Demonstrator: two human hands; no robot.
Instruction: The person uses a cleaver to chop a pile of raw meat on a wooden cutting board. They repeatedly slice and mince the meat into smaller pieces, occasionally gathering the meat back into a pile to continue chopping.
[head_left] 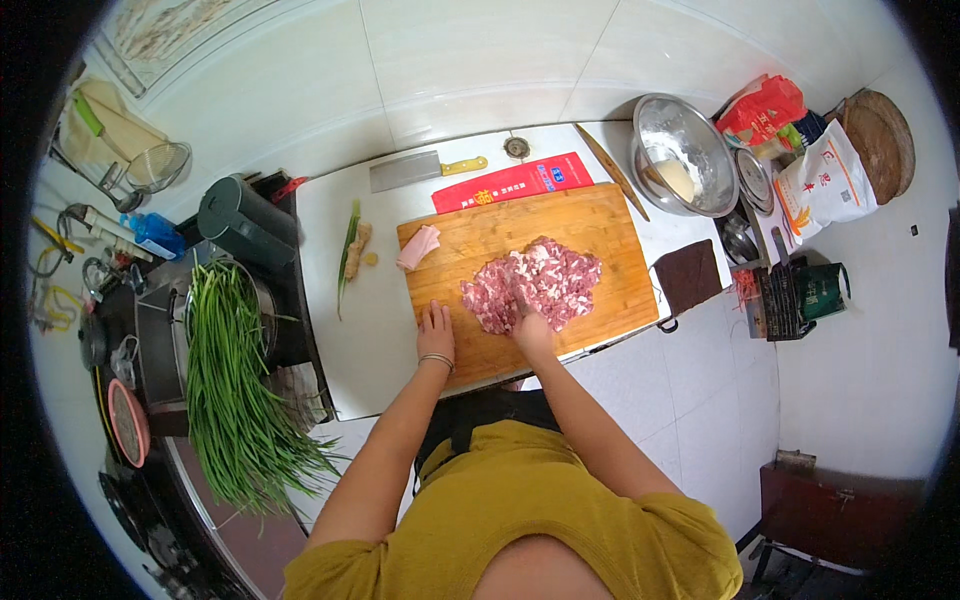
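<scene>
My right hand (533,331) is closed round the handle of a knife (520,294), whose blade I see nearly edge-on among the chopped pink meat (565,275). The meat lies in a loose heap on the wooden cutting board (600,215). Flat on the board's left side rests my left hand (436,333), fingers stretched out and holding nothing. Beyond it, near the board's far left corner, sits a pale pink piece of meat or skin (418,247). Left of the board lie a green onion (349,245) and a piece of ginger (357,250).
Behind the board are a cleaver (405,172), a red printed sleeve (515,181) and a wooden strip (613,172). A metal bowl (705,140) stands at the far right beside a white bag (828,180). Long green chives (230,380) spill over a pot at left, near a dark canister (248,220).
</scene>
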